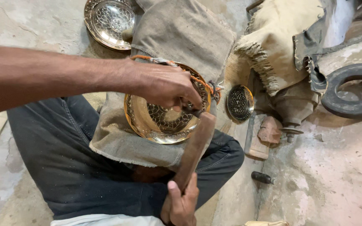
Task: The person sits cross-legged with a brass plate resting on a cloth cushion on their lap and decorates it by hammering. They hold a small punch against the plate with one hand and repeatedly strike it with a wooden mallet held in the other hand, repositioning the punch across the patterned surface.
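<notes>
— Your right hand (181,205), partly cut off at the bottom edge, is closed round a long brown tool (195,148).
— And your left hand (166,86)?
— It covers the tool's tip, fingers curled onto the brass bowl (160,121) on the burlap cloth (118,142) across your lap.

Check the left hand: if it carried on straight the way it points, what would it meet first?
Judging by this single view, the left hand, pointing right across the brass bowl, would first meet the small perforated metal disc; depth is unclear.
</notes>
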